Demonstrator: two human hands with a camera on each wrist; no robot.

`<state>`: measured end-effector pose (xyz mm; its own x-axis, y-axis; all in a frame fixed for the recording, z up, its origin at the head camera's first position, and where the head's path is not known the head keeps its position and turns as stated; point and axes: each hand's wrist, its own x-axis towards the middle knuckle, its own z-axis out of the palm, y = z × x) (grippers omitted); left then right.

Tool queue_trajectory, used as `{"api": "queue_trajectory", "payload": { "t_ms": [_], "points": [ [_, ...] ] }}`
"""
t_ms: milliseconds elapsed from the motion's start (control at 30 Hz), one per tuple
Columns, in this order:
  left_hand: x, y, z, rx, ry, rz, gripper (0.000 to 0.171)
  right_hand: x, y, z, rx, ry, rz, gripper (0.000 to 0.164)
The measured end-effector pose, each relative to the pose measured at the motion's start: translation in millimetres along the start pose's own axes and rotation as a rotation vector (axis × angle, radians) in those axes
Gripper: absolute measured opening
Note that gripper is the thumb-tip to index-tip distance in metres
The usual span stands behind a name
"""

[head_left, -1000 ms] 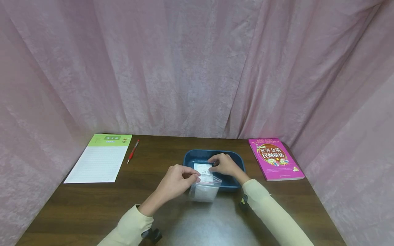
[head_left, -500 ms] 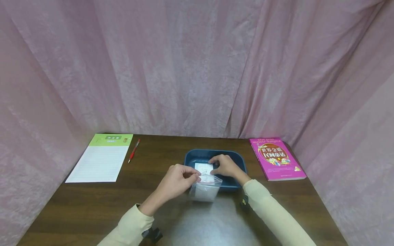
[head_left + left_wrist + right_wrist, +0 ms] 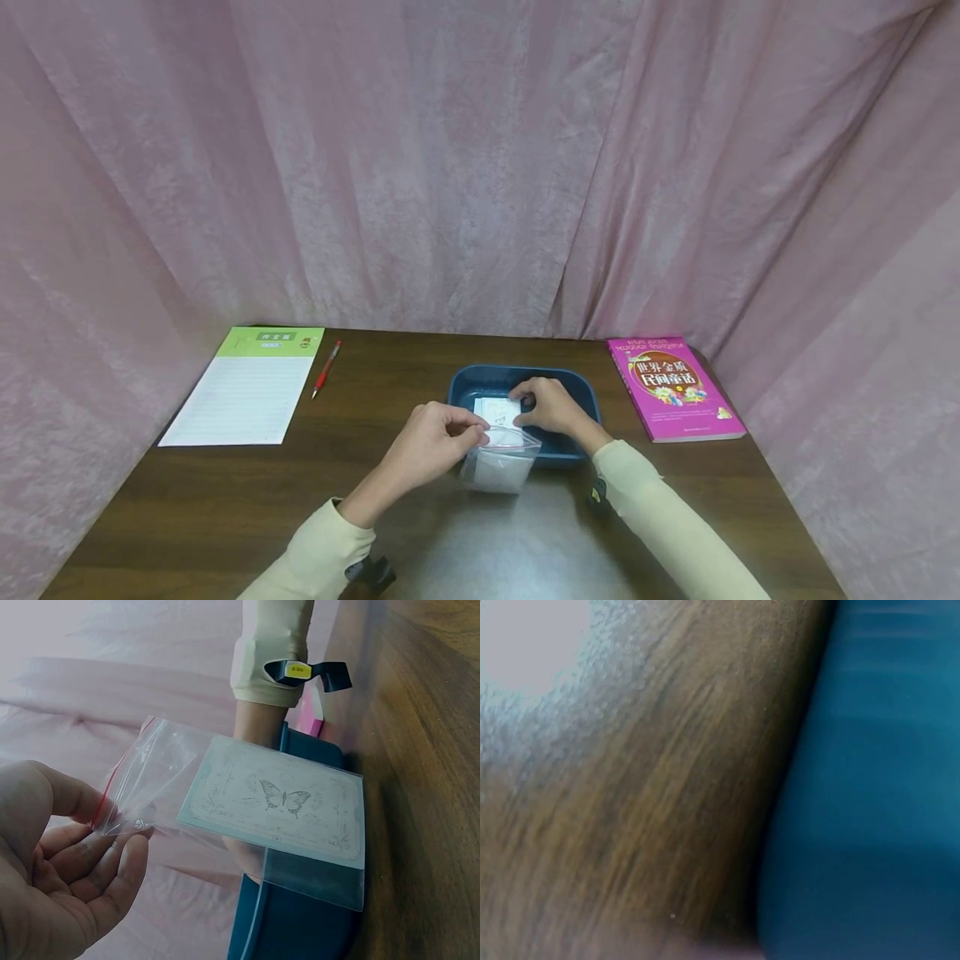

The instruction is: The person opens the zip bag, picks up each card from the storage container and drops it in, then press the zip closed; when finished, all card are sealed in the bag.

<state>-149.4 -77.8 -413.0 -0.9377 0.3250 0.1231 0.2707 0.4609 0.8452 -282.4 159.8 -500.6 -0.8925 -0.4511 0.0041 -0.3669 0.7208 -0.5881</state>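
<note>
My left hand (image 3: 429, 442) pinches the top edge of a clear zip bag (image 3: 501, 468) between thumb and forefinger. In the left wrist view, a white card (image 3: 277, 799) printed with a butterfly shows inside the bag, and a red line runs along the bag's mouth. A blue plastic tray (image 3: 577, 387) stands behind the bag. Over the tray, the curled fingers and thumb of my right hand (image 3: 553, 407) grip the right edge of another printed white card (image 3: 495, 410). The bag's mouth overlaps the lower part of that card in the head view.
On the left of the wooden table (image 3: 247, 500) lies a writing pad (image 3: 243, 392) with a green header, and a red pen (image 3: 326, 371) beside it. A pink book (image 3: 671, 387) lies on the right. Pink curtains (image 3: 435, 167) hang behind and at both sides.
</note>
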Motion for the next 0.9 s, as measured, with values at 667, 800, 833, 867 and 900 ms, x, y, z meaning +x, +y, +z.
{"api": "queue_trajectory", "payload": {
  "t_ms": [667, 800, 833, 867, 900],
  "points": [
    [-1.3, 0.4, -1.5, -0.004, -0.007, 0.011, 0.016, -13, -18, -17, 0.103, 0.103, -0.032, 0.034],
    [-1.3, 0.8, -2.3, -0.008, -0.006, 0.012, 0.016, -18, -22, -22, 0.107, 0.096, -0.029, 0.027],
    [-1.3, 1.0, -2.5, -0.007, -0.006, 0.012, 0.016, -20, -23, -23, 0.106, 0.094, -0.03, 0.025],
    [-1.2, 1.1, -2.7, -0.006, -0.006, 0.012, 0.016, -21, -24, -25, 0.105, 0.095, -0.035, 0.023],
    [-1.0, 1.2, -2.9, -0.004, -0.006, 0.011, 0.016, -22, -25, -27, 0.108, 0.1, -0.042, 0.021]
  ]
}}
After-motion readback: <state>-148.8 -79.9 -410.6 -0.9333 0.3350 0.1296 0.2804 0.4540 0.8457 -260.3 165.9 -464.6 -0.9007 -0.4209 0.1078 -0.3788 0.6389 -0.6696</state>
